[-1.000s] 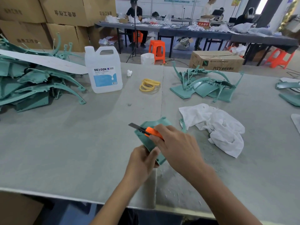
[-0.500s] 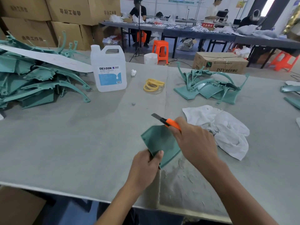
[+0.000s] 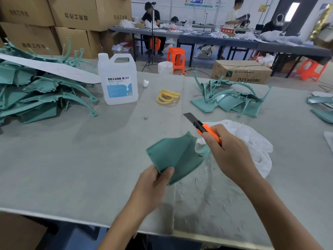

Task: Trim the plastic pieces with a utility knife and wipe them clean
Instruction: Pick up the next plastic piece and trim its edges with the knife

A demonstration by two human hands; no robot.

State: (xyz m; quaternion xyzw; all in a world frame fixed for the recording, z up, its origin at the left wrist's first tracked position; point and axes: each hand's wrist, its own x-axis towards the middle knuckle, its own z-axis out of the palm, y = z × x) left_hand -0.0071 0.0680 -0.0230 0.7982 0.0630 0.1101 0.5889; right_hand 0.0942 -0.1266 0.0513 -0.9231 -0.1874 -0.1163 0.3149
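Nearby, grey table (image 3: 72,159) under left hand (image 3: 153,183) gripping plastic piece (image 3: 174,156), right hand (image 3: 228,152) gripping utility knife (image 3: 201,127).

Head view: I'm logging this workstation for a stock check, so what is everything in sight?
Plastic piece: one, teal, held above the table's near middle.
Utility knife: one, orange with dark blade out, in the right hand, off the piece.
Cloth: one, white, crumpled on the table, right of the piece.
Jug: one, translucent white, blue label, far left-centre.
Bands: a few, yellow, right of the jug.
Left pile: many parts, teal, far left.
Right pile: several parts, teal, far right-centre.
Shavings: many, pale, near edge.
Table: one, grey.
Boxes: several, brown, behind left.
Left hand: grip on the piece's near corner.
Right hand: grip on the knife.
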